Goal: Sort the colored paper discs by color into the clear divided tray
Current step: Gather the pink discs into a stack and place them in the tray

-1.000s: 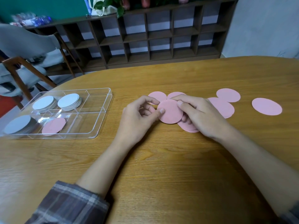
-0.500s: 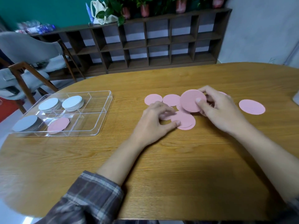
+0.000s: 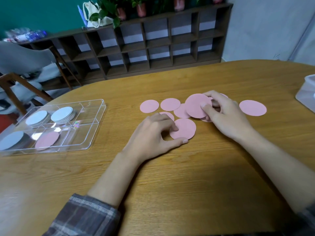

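Observation:
Several pink paper discs lie loose on the wooden table (image 3: 187,167). My right hand (image 3: 225,116) pinches a large pink disc (image 3: 196,104) and holds it tilted up above other discs. My left hand (image 3: 155,135) rests on the table with its fingertips pressing on another pink disc (image 3: 185,128). Single pink discs lie further left (image 3: 149,106) and far right (image 3: 252,107). The clear divided tray (image 3: 95,126) sits at the left; it holds stacks of pale blue-white discs (image 3: 62,114) and one pink disc (image 3: 47,140) in a front compartment.
A clear plastic container (image 3: 306,94) pokes in at the right edge. Beyond the table's far edge stand a dark cubby shelf (image 3: 144,43) with plants and a grey chair (image 3: 25,65) on the left.
My right hand has carried a pink disc rightward and lifted it over the pile. My left hand let go of that disc and dropped onto a disc lying on the table.

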